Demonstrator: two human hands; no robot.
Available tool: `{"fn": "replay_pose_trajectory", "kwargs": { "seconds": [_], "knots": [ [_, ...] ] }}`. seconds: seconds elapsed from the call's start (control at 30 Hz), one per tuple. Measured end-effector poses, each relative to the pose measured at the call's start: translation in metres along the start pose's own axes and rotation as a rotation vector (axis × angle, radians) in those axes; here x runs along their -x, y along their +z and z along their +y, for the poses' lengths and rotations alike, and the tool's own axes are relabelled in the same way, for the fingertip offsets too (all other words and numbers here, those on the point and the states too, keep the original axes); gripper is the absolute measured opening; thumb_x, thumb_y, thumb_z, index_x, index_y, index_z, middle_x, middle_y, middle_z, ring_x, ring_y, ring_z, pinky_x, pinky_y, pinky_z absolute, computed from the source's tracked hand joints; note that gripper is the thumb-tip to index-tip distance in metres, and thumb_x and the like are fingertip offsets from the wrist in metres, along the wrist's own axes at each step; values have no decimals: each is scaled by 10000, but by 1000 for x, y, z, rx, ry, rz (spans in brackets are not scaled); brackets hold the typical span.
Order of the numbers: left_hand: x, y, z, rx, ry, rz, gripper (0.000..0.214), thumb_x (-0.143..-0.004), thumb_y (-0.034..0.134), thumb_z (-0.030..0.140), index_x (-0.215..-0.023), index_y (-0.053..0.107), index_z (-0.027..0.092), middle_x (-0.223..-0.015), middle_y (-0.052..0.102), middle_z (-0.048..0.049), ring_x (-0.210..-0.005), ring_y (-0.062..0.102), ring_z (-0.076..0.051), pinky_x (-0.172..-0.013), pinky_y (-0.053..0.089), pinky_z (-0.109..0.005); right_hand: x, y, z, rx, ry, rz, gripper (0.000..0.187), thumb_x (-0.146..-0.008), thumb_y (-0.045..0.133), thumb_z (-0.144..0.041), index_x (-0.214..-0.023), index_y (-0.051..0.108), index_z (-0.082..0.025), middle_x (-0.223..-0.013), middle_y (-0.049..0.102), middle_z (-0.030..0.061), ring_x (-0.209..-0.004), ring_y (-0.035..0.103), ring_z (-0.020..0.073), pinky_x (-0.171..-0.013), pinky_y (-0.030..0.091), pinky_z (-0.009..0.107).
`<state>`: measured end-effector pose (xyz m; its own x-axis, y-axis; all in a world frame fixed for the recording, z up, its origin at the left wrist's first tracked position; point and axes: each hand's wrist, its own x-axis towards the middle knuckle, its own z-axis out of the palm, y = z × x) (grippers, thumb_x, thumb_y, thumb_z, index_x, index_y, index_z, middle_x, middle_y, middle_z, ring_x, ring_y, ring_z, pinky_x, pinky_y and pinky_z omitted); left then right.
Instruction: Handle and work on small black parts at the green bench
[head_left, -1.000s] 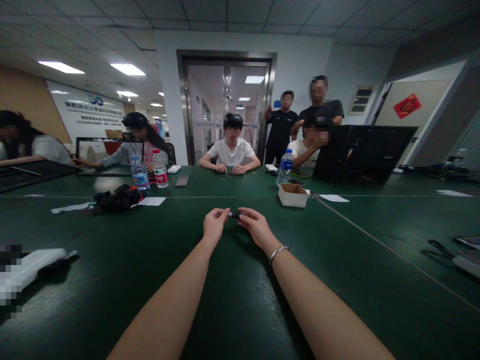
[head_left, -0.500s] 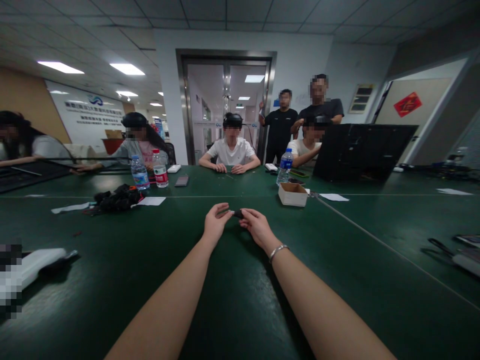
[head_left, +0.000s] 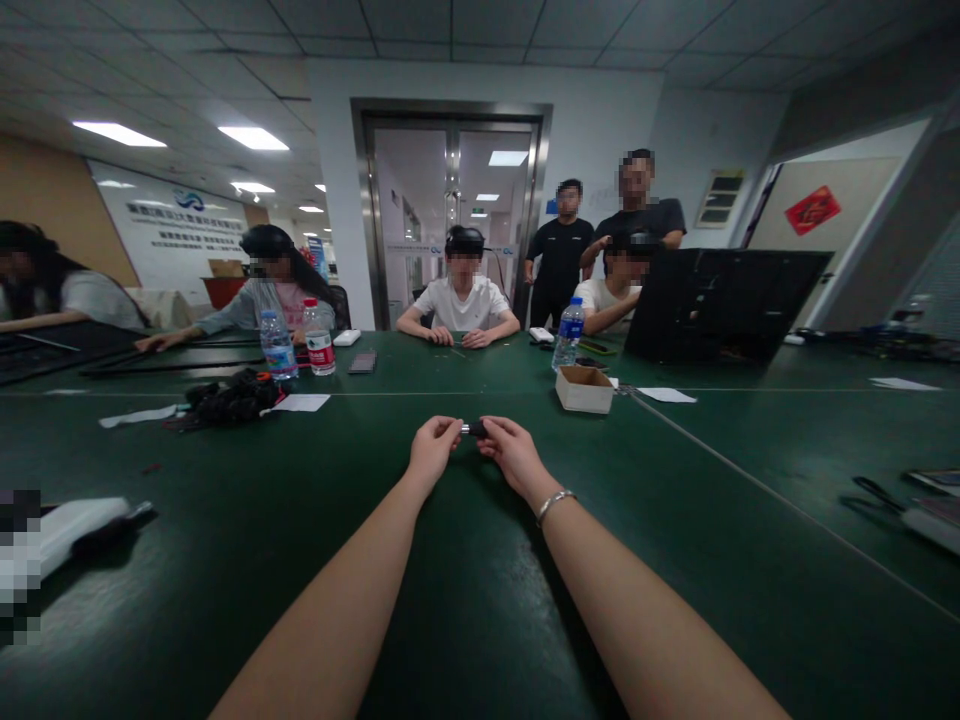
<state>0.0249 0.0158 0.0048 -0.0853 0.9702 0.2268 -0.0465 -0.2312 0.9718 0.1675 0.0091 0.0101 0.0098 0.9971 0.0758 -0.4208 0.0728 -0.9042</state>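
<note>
Both my arms reach out over a dark green table [head_left: 465,600]. My left hand [head_left: 433,452] and my right hand [head_left: 510,450] meet at the middle, fingers pinched on the two ends of a small black object [head_left: 472,429] held just above the tabletop. What the object is I cannot make out. A silver bracelet [head_left: 555,503] circles my right wrist.
A small cardboard box [head_left: 585,388] and a water bottle [head_left: 568,335] stand beyond my hands. Two bottles [head_left: 279,345] and a black bundle [head_left: 232,396] lie to the left, papers nearby. Several people sit or stand at the far side. A black laptop [head_left: 720,305] is at the right.
My left fingers opened briefly half a second ago and have closed again on the small black object. The person at the far left lowered a flat black frame onto the table.
</note>
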Motion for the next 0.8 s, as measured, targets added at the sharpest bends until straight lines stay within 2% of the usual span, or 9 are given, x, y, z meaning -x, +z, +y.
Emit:
{"fn": "replay_pose_trajectory", "kwargs": {
  "seconds": [0.1, 0.17, 0.3, 0.4, 0.47, 0.57, 0.67, 0.73, 0.8],
  "knots": [
    [0, -1, 1, 42, 53, -11, 301, -640, 730, 306, -894, 660, 160, -908, 665, -67, -793, 604, -138, -703, 457, -249, 0, -1, 0, -2, 5, 17, 271, -645, 754, -289, -845, 639, -146, -664, 651, 12, -529, 592, 86, -499, 471, 194],
    [0, 1, 2, 91, 27, 11, 366, -633, 738, 282, -969, 642, 174, -1012, 646, -81, -850, 609, -144, -723, 464, -251, 0, -1, 0, -1, 11, 21, 271, -647, 754, -289, -846, 639, -146, -669, 652, 14, -531, 594, 87, -501, 473, 195],
    [0, 3, 4, 118, -128, 53, 310, -700, 686, 356, -901, 609, 133, -824, 638, -65, -666, 599, -120, -622, 459, -248, 0, -1, 0, 0, 4, 17, 266, -647, 755, -287, -836, 637, -142, -654, 645, 12, -526, 592, 90, -506, 477, 200],
    [0, 2, 3, 32, -105, 3, 285, -725, 650, 401, -790, 612, 126, -659, 602, -31, -588, 559, -112, -574, 429, -239, 1, -1, -1, 6, 3, 17, 248, -659, 746, -274, -839, 639, -140, -657, 646, 16, -531, 593, 90, -507, 476, 198],
    [1, 0, 3, 2, -20, -28, 253, -701, 675, 369, -790, 627, 137, -688, 617, -32, -635, 565, -118, -614, 438, -243, 1, -1, -1, 3, 8, 23, 233, -672, 735, -268, -844, 639, -143, -673, 651, 20, -537, 596, 90, -508, 477, 199],
    [1, -2, 2, 38, 88, -42, 286, -629, 738, 285, -869, 644, 162, -901, 653, -61, -824, 597, -141, -737, 452, -253, 1, -1, -1, -7, 12, 23, 222, -680, 728, -271, -838, 633, -147, -688, 656, 24, -534, 593, 88, -505, 475, 199],
    [-1, -1, 1, 98, 3, -3, 377, -625, 745, 303, -955, 623, 166, -959, 643, -82, -831, 606, -149, -715, 458, -259, 1, -1, -1, -5, 12, 18, 230, -676, 731, -273, -841, 630, -147, -688, 656, 24, -530, 592, 87, -503, 473, 197],
    [-2, 0, 1, 105, -93, 2, 346, -667, 710, 370, -910, 617, 142, -839, 641, -74, -709, 599, -134, -636, 447, -252, 0, -1, -1, -5, 10, 20, 234, -672, 734, -272, -842, 630, -149, -682, 654, 22, -532, 594, 90, -503, 475, 201],
    [-2, 1, 0, 68, -117, -20, 312, -700, 671, 415, -812, 619, 128, -700, 614, -45, -601, 561, -113, -581, 422, -243, 0, -2, -1, -9, 6, 17, 230, -670, 735, -269, -836, 629, -150, -678, 652, 19, -530, 594, 92, -501, 476, 203]
  ]
}}
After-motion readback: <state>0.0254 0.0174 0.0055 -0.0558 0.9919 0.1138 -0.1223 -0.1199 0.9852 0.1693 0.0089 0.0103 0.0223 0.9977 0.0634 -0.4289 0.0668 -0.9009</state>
